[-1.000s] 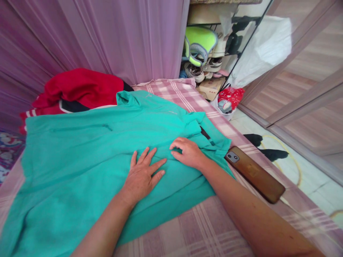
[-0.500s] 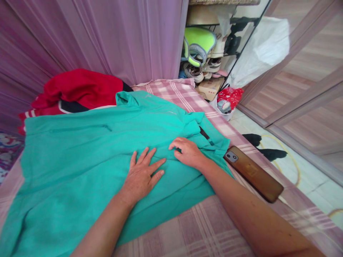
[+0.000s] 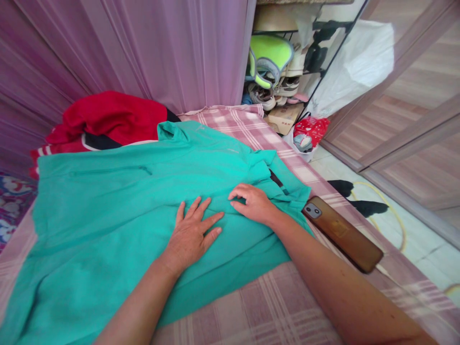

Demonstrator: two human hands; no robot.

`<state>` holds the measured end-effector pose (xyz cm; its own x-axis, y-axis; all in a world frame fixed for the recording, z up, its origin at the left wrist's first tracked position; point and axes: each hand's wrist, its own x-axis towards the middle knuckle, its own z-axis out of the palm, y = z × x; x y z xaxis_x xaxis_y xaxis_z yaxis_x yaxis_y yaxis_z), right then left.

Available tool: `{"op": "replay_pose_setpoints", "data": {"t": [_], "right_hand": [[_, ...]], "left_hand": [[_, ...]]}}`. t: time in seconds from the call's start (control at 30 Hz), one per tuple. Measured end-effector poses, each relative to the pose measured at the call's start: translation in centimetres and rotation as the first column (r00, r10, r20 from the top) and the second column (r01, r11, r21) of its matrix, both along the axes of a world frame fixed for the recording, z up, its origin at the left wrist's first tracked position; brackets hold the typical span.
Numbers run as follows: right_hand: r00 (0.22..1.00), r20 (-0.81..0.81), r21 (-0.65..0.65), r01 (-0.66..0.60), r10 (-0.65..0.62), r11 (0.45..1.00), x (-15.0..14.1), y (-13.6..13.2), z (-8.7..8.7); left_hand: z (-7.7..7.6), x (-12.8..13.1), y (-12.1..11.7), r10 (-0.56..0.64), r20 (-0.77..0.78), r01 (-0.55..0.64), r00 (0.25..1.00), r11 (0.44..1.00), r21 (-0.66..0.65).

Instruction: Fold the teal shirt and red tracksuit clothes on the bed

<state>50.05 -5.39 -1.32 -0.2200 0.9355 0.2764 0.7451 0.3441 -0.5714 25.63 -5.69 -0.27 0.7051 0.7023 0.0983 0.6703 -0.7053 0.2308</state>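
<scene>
A teal jacket (image 3: 108, 225) lies spread over a plaid sheet, with a zipped pocket on its far left part and its collar toward the right. My left hand (image 3: 192, 235) rests flat on the middle of the jacket, fingers spread. To its right, my right hand (image 3: 253, 203) touches the cloth with bent fingers. A gap shows between its thumb and forefinger, and I see nothing held in it. Some of its fingers are hidden behind the forefinger.
Right of the jacket, a brown-cased phone (image 3: 345, 235) with a white cable lies on the plaid sheet (image 3: 244, 302). Red clothing (image 3: 115, 115) is heaped behind, against a purple curtain (image 3: 161, 52). Beyond the bed edge are a shoe rack (image 3: 283, 72), a red bag (image 3: 312, 129) and black socks (image 3: 368, 207).
My right thumb has opened slightly away from the forefinger. My left hand stays flat in place. The whole view has shifted a little.
</scene>
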Motion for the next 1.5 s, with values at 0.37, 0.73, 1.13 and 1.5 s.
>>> {"op": "replay_pose_setpoints", "data": {"t": [0.37, 0.73, 1.13, 1.5], "right_hand": [[0.999, 0.041, -0.04, -0.016, 0.018, 0.999, 0.0, -0.1, 0.5], [0.999, 0.048, -0.062, -0.021, 0.024, 0.998, -0.1, -0.1, 0.7], [0.999, 0.048, 0.003, -0.021, 0.021, 1.0, -0.1, 0.0, -0.2], [0.999, 0.041, 0.027, -0.017, 0.015, 0.999, -0.2, 0.0, -0.4]], "left_hand": [[0.3, 0.2, -0.1, 0.006, -0.011, -0.007, 1.0, 0.999, -0.033], [0.1, 0.1, 0.0, 0.007, 0.004, -0.007, 1.0, 0.999, -0.033], [-0.4, -0.2, 0.0, -0.005, 0.006, 0.005, 1.0, 1.0, 0.002], [-0.3, -0.2, -0.2, -0.008, 0.026, 0.008, 1.0, 1.0, -0.008]]}}
